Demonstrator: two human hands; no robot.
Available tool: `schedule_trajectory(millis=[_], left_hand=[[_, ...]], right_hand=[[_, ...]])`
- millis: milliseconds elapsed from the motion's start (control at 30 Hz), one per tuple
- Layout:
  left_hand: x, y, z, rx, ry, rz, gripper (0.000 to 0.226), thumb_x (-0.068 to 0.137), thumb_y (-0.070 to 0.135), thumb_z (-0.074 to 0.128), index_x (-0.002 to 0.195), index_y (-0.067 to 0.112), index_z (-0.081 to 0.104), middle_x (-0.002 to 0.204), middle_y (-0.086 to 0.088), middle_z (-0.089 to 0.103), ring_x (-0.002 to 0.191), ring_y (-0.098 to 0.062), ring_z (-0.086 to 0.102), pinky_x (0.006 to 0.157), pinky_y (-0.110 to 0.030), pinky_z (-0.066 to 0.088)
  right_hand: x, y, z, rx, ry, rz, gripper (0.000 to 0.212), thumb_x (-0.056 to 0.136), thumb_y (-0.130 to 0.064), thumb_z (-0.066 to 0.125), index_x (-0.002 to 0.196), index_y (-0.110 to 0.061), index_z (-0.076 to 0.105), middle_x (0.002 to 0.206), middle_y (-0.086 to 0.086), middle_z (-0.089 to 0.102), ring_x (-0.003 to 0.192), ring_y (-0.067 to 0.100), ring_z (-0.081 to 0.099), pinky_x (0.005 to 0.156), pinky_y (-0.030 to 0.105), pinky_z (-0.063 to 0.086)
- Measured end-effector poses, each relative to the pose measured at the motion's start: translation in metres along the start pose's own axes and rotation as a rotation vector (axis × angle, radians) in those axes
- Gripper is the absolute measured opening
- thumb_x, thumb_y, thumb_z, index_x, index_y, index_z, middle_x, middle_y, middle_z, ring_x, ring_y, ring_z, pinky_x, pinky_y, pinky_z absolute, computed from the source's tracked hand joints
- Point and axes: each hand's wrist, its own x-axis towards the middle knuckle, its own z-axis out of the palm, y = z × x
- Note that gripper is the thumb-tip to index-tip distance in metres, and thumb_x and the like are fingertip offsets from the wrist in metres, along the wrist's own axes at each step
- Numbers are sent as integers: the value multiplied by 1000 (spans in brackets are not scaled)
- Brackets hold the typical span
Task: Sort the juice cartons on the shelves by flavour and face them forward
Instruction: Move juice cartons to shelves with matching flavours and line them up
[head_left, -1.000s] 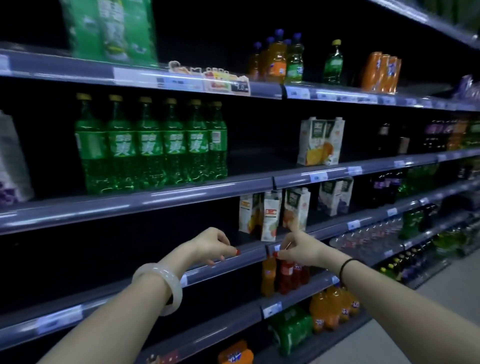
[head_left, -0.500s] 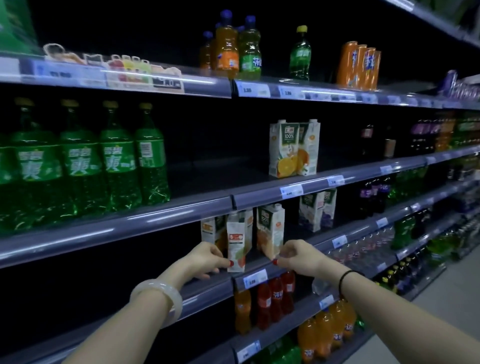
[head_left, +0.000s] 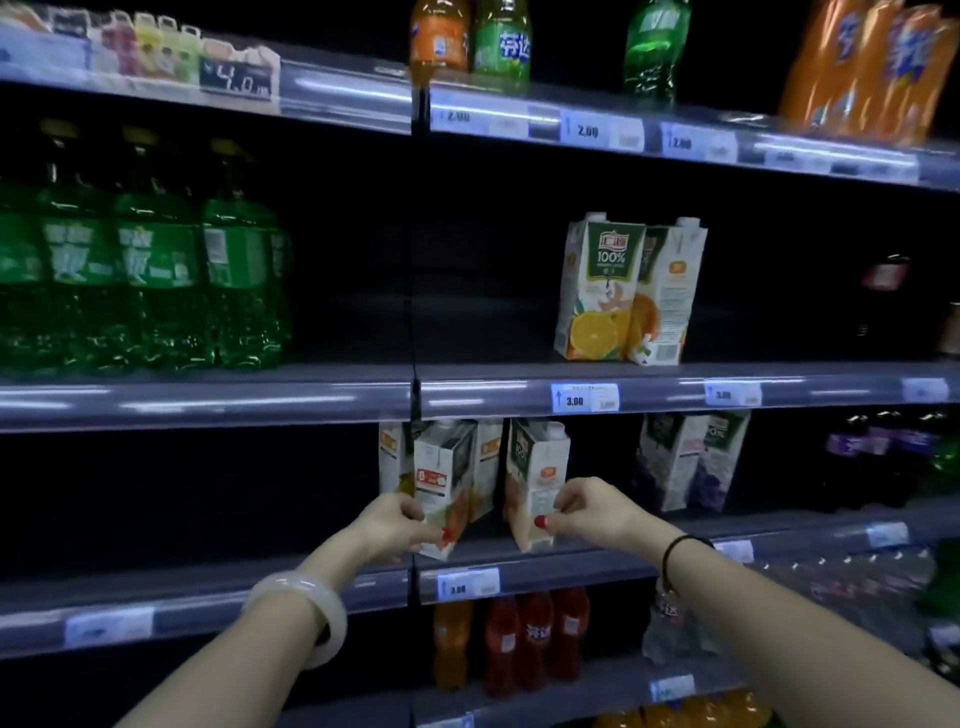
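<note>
**Both hands on cartons at the third shelf**

We're at the drinks aisle, eyes on the shelf (head_left: 561, 574) just below eye level. The left hand (head_left: 395, 525), pale bangle (head_left: 306, 613) on its wrist, has its fingers curled round the lower part of the left carton (head_left: 444, 483), red thumbnail on the front. That carton sits right at the shelf's front lip, turned corner-on and showing a side panel. Just beside it, the right hand (head_left: 592, 512), with a black band (head_left: 675, 553) at the wrist, pinches the lower edge of the right carton (head_left: 537, 478) between thumb and fingertips. This one also presents a corner, not its face.

Two more cartons (head_left: 488, 467) stand behind the gripped pair, partly hidden. Further right on the same shelf is a pair of purple grape cartons (head_left: 670, 462), well apart from the hands.

One shelf up, two orange juice cartons (head_left: 597, 291) stand touching, the left one facing forward and the other angled away. Green bottles (head_left: 156, 275) line that level to the left. Red and orange bottles (head_left: 519, 639) stand below the hands.
</note>
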Motion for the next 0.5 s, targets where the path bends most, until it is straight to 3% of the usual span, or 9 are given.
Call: schedule_trajectory(millis=[133,267,333,433,500], left_hand=[[4,2,10,-52,118,-29,25,70,25,81,84,16,62,79,1,67,69,-9,62,50,-18,45],[15,8,9,-100,222,-27,24,72,24,80,80,25,58,73,11,63,61,0,58,39,-9,39],[22,7,12,-123,250,-18,27,71,23,81,79,26,56,70,13,62,57,1,57,38,-8,39],[35,3,19,-163,254,-4,30,71,23,81,78,29,52,72,14,63,59,2,58,41,-8,41],[44,0,24,-202,254,24,33,71,23,82,78,31,50,76,14,63,67,2,60,51,-12,45]], right_hand=[[22,20,-3,2,-1,-35,35,77,-32,76,95,-8,60,94,-2,57,81,11,53,57,15,36],[44,34,1,27,4,-47,36,76,-37,75,98,-15,56,96,-4,57,86,12,56,65,19,41],[53,40,4,68,26,-30,27,75,-35,76,87,-20,58,88,-8,61,83,11,60,68,20,43],[63,48,10,119,36,3,26,73,-39,77,75,-30,53,79,-14,61,74,3,59,64,19,46],[70,54,15,133,38,29,32,71,-45,77,86,-25,57,92,-7,67,87,11,64,78,29,54]])
